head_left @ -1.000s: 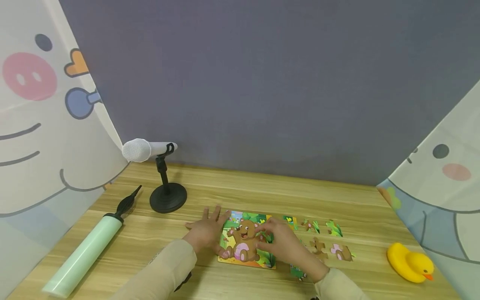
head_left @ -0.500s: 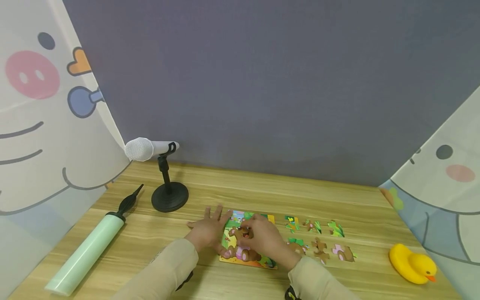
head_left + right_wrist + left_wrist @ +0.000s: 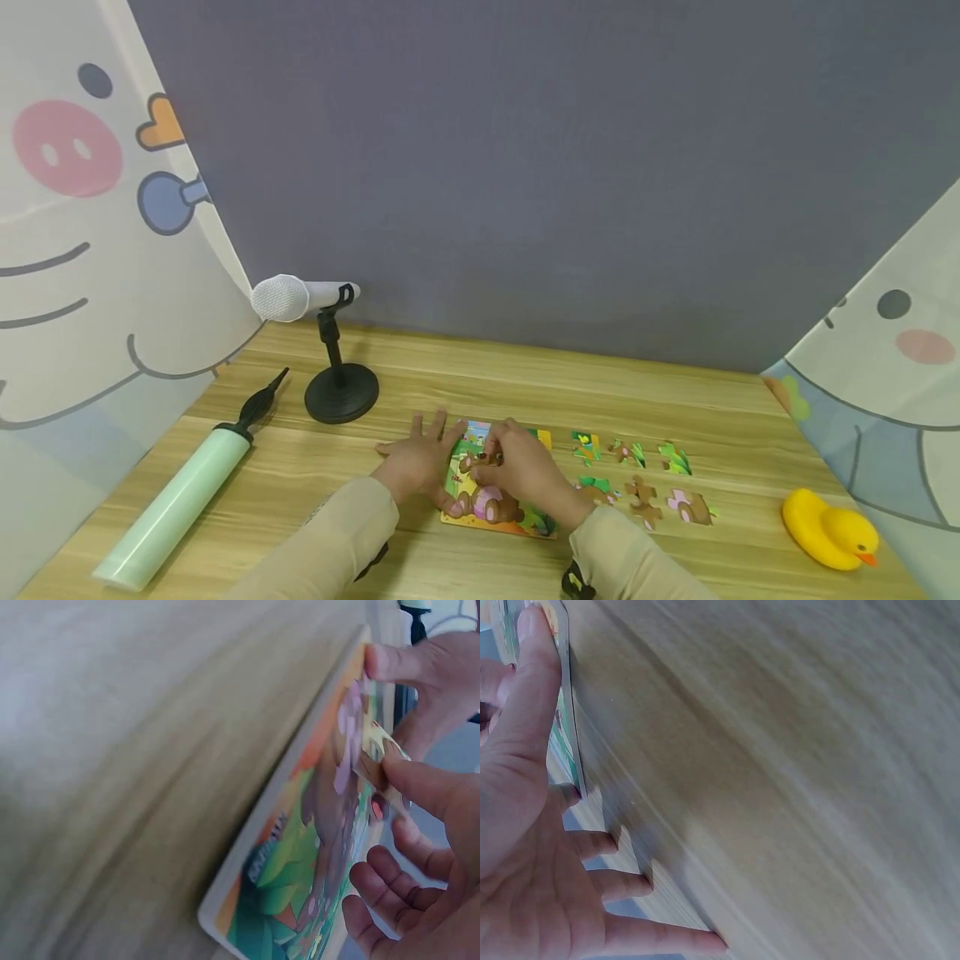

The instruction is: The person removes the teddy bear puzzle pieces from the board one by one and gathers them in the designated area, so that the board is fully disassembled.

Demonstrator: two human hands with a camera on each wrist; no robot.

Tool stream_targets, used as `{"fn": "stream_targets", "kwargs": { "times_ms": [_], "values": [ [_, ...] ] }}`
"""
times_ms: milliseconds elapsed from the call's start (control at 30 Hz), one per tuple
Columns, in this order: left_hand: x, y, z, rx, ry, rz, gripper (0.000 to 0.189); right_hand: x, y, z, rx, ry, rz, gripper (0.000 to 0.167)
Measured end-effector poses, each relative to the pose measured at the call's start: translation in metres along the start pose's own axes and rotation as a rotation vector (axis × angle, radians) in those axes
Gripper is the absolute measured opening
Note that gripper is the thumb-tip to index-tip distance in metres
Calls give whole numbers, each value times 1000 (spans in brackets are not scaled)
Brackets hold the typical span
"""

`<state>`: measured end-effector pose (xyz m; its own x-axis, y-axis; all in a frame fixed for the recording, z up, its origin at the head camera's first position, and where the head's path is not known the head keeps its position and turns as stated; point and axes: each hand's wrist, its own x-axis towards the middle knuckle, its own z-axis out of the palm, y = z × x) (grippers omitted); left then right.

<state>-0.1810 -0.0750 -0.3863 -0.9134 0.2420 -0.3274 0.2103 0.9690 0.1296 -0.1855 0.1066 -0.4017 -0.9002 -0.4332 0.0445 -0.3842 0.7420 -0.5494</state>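
A bear jigsaw puzzle board [image 3: 537, 523] lies flat on the wooden table. My left hand [image 3: 417, 462] rests at its left edge, fingers spread straight on the table and the thumb pressing the board's lower left, as the left wrist view also shows. Over the bear's upper body, my right hand [image 3: 528, 472] pinches a puzzle piece [image 3: 379, 756] between thumb and fingers. In the right wrist view that piece is tilted, with at least part of it raised off the board. From the head view my right hand covers most of the piece and the board's upper middle.
Several loose puzzle pieces [image 3: 643, 500] lie right of the board in two rough rows. A yellow rubber duck [image 3: 828, 529] sits at far right. At left are a white microphone [image 3: 288, 298] on a black stand [image 3: 341, 393] and a pale green hand pump [image 3: 176, 504].
My right hand has moved left from the board's right side to the bear's head and upper body, uncovering loose pieces at right. My left hand stays put.
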Motion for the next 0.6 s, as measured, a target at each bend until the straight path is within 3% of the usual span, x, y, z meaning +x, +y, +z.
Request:
{"fn": "stream_targets", "kwargs": {
  "times_ms": [200, 400, 600],
  "values": [
    [2, 0, 1, 14, -7, -7, 124, 3, 3, -2, 56, 21, -14, 25],
    [3, 0, 3, 18, -7, -4, 125, 7, 0, -3, 185, 15, 93, 25],
    [4, -1, 3, 12, -18, -5, 126, 10, 7, -9, 64, 43, 93, 16]
  ]
}}
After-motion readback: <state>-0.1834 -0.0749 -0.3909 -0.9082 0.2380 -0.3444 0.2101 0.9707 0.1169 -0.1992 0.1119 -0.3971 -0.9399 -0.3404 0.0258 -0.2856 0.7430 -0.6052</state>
